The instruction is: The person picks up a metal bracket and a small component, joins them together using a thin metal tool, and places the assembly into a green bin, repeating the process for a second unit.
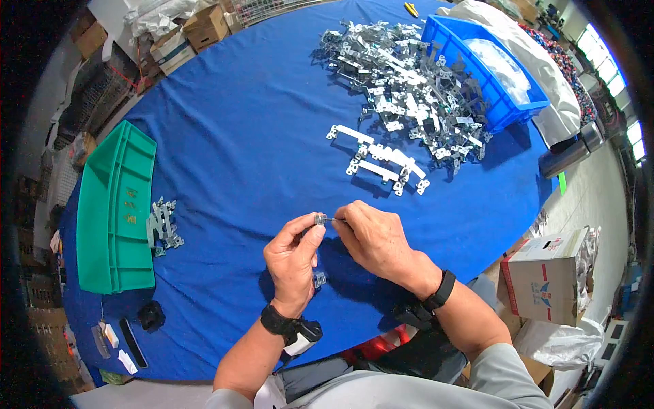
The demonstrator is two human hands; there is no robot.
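My left hand (pixel 291 260) is closed around a metal bracket (pixel 320 219), pinching one end between thumb and fingertips. The bracket's other end seems to show below the palm; its middle is hidden by the hand. My right hand (pixel 379 240) pinches a thin metal pin (pixel 330 219), whose tip meets the bracket's upper end. Most of the pin is covered by the fingers, so its full shape cannot be made out. Beyond the hands, several white metal brackets (pixel 371 168) lie apart from a large heap of similar brackets (pixel 409 88).
A green bin (pixel 116 204) stands at the left, with a few brackets (pixel 163 228) beside it. A blue crate (pixel 501 116) holding plastic wrap borders the heap. A metal flask (pixel 572 150) lies at the right edge. A black phone-like slab (pixel 133 343) rests front left on the blue cloth (pixel 231 136).
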